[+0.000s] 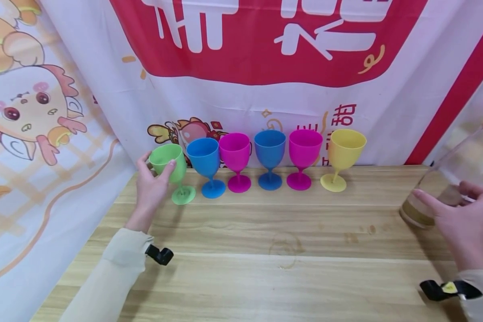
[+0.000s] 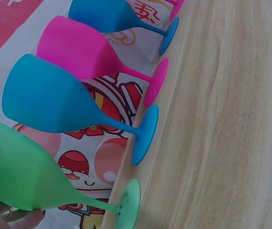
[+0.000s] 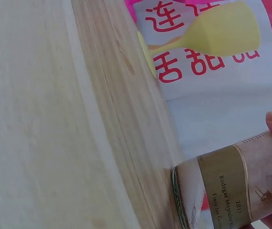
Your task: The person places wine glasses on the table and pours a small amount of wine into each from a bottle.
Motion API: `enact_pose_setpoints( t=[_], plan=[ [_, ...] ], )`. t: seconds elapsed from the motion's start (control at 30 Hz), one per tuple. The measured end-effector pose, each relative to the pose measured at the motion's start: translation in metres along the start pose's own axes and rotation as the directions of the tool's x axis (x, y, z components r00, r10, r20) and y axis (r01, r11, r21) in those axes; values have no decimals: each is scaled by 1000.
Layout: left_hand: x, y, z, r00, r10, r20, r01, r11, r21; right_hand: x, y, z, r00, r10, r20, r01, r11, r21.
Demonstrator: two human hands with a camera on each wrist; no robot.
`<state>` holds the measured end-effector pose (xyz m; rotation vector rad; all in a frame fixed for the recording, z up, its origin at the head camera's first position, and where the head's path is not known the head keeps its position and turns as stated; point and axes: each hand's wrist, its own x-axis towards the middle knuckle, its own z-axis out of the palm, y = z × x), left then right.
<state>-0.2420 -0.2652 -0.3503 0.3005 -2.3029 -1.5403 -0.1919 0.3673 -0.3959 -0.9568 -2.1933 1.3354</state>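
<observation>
Six plastic goblets stand in a row at the back of the wooden table (image 1: 265, 241): green (image 1: 170, 162), blue (image 1: 204, 157), magenta (image 1: 235, 154), blue (image 1: 269, 150), magenta (image 1: 304, 150) and yellow (image 1: 346, 150). My left hand (image 1: 154, 179) grips the bowl of the green goblet (image 2: 21, 174), whose foot rests on the table. At the right edge my right hand (image 1: 463, 214) holds a clear glass bottle (image 1: 446, 188) with a beige label (image 3: 231, 186); its base is on or just above the table.
A printed banner (image 1: 265, 53) with red and cartoon graphics hangs right behind the goblets and drapes down the left side. The table's left edge runs diagonally by my left sleeve (image 1: 116, 268). Bare wood lies in front of the goblets.
</observation>
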Motion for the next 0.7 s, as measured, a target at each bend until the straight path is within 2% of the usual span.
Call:
enact_pose_setpoints(
  t=[0.27,0.43,0.53,0.6,0.63,0.7],
  plan=[
    [2,2,0,1000,-1,11,1,1000,14,-3,-1,2,1000,-6,-22,6,1000,0],
    [2,4,-4,1000,-15,7,14,1000,28,-2,-4,0,1000,-10,-4,10,1000,-18],
    [1,8,-6,1000,9,-23,-8,1000,27,-5,-11,-3,997,-72,-32,73,997,25],
    [-2,13,-6,997,61,-55,-59,997,41,-14,-20,-7,978,-176,-110,182,983,39],
    [-4,17,-6,993,97,-71,-93,994,52,-20,-26,-10,956,-246,-161,255,966,35],
    [-8,26,-5,978,185,-92,-176,979,103,-37,-40,-15,883,-390,-261,404,915,3]
  ],
)
